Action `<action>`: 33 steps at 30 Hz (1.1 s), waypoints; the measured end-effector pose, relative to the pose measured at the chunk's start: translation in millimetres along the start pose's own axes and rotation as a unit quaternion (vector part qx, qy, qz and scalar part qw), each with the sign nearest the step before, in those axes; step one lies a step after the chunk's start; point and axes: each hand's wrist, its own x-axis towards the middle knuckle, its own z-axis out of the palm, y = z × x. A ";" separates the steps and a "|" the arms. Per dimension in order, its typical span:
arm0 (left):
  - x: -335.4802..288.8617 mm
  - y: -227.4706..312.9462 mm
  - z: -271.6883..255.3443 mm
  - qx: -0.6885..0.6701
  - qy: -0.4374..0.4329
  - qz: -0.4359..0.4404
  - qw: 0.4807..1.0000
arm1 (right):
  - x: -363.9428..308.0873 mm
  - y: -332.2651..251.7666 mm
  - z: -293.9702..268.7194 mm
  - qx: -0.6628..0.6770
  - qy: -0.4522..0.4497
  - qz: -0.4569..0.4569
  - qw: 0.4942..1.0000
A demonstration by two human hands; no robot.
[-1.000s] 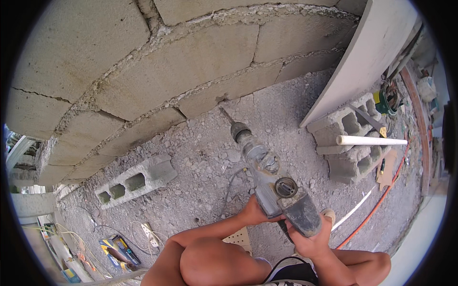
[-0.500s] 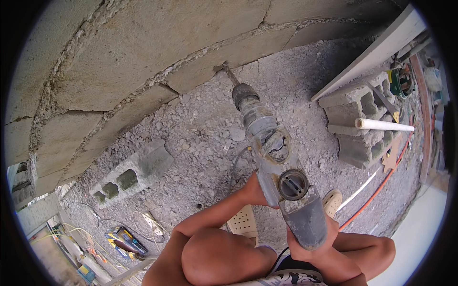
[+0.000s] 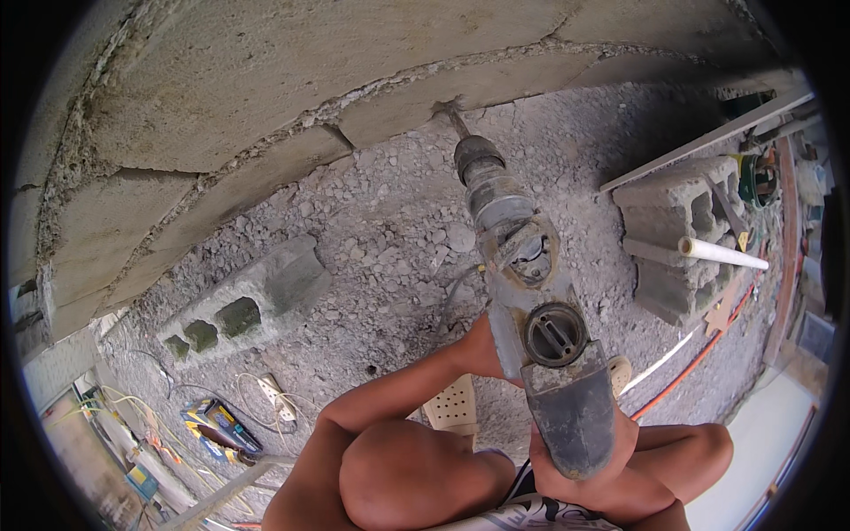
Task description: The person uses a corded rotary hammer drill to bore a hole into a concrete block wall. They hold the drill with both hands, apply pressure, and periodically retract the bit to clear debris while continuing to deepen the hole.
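Right, both hands are full here: the left hand (image 3: 482, 350) lies against the side of the rotary hammer (image 3: 531, 292), its fingers hidden beneath, and the right hand (image 3: 622, 438) wraps the rear end under the dark housing. The tool slants up from the person's lap, over the ground (image 3: 390, 292), with its bit (image 3: 458, 124) at a chipped hole (image 3: 445, 110) along the bottom edge of the block wall (image 3: 266, 88); how deep the tip sits, I can't tell. Here's the danger, as I read it: should the bit snag on something hard, the body could twist against those wrists, and a slip off the hole's ragged rim could send it skidding along the wall's foot. Chips might well reach the bare knee (image 3: 394, 469), and a thin cable (image 3: 456, 288) beside the tool could catch. As for room, the ground's wall-side edge stops any forward travel. Leftward there's a rubble strip before the loose hollow block (image 3: 266, 301); rightward, a wider one before the stacked blocks (image 3: 664, 212) and the leaning board (image 3: 708, 142). Backward it's tight, the housing sitting close above the lap, with a perforated clog (image 3: 452, 409) on the ground at the left.
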 end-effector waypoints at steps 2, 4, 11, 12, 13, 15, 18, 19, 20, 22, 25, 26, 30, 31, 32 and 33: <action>3.6 12.0 5.7 0.017 0.008 -0.013 1.000 | 6.4 -11.9 -7.8 0.029 -0.011 0.030 0.999; 12.1 13.6 14.6 0.030 0.041 0.027 0.998 | 17.1 -15.7 -12.0 0.045 0.006 0.007 0.999; 32.3 24.9 32.8 0.054 0.140 0.076 0.986 | 51.5 -25.5 -40.1 0.121 0.024 -0.019 0.992; 32.6 20.3 32.7 0.049 0.150 0.078 0.984 | 47.6 -23.5 -42.5 0.135 0.015 0.023 0.990; 28.9 14.6 32.9 0.017 0.153 0.063 0.986 | 45.1 -17.2 -42.4 0.150 0.004 0.063 0.987; 17.5 13.2 36.8 0.055 0.148 0.032 0.987 | 33.4 10.7 -40.5 0.156 0.004 0.083 0.984; 7.0 -1.6 52.2 0.112 0.153 0.064 0.980 | -8.6 45.6 -29.9 0.193 0.069 0.041 0.978; 1.1 -7.4 56.0 0.123 0.155 0.078 0.977 | -19.7 53.5 -30.0 0.178 0.057 0.028 0.982; -3.3 -12.3 59.6 0.135 0.155 0.093 0.974 | -28.9 61.5 -31.9 0.164 0.046 0.015 0.985; -9.5 -14.0 61.3 0.141 0.150 0.101 0.973 | -38.2 70.0 -34.9 0.137 0.027 -0.016 0.990; -7.5 -11.1 60.7 0.118 0.141 0.095 0.978 | -42.1 71.9 -44.5 0.085 0.002 -0.049 0.995; -6.6 -8.3 60.3 0.115 0.134 0.098 0.979 | -44.1 68.9 -48.2 0.065 0.003 -0.048 0.997; 6.2 -7.9 65.8 0.164 0.157 0.150 0.962 | -22.0 69.3 -61.7 0.042 -0.025 -0.096 0.994; 11.6 -6.5 63.5 0.170 0.167 0.129 0.963 | -17.2 81.7 -60.4 0.086 -0.012 -0.061 0.994; 17.7 -5.0 60.1 0.176 0.176 0.109 0.962 | -12.1 80.1 -60.6 0.144 0.012 -0.006 0.989; 23.4 -3.6 55.2 0.182 0.187 0.089 0.961 | -4.1 78.3 -58.6 0.202 0.035 0.046 0.978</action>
